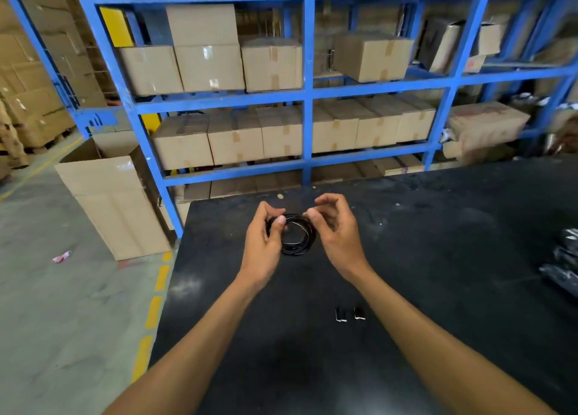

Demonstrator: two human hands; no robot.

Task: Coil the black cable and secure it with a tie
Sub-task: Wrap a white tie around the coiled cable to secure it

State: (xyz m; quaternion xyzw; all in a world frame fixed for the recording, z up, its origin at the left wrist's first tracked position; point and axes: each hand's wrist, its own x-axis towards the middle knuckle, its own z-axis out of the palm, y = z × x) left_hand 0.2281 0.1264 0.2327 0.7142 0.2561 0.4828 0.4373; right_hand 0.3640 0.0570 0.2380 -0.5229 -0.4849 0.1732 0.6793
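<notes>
Head view: a thin, glossy black cable coil [295, 236] is held above the black tabletop [406, 242], clamped by the left hand [264, 242]. The right hand [333, 227] fingers are curled at its rim; their contact cannot be told. The coil is judged light and springy, best pinched across all loops.

A black cable [295, 236] with a glossy, smooth jacket that looks like plastic or rubber is seen catching pale highlights along its loops, above a table [406, 258] covered in a matt black, faintly scuffed and dusty surface. Two small black pieces [349, 314] with shiny light edges are seen on that surface, and crinkled glossy black plastic wrapping [563, 264] is seen at its far side. Blue-painted metal shelving [308, 102] is stacked with plain brown cardboard boxes [209, 67] sealed with shiny tape, over a dull grey concrete floor [62, 305].
</notes>
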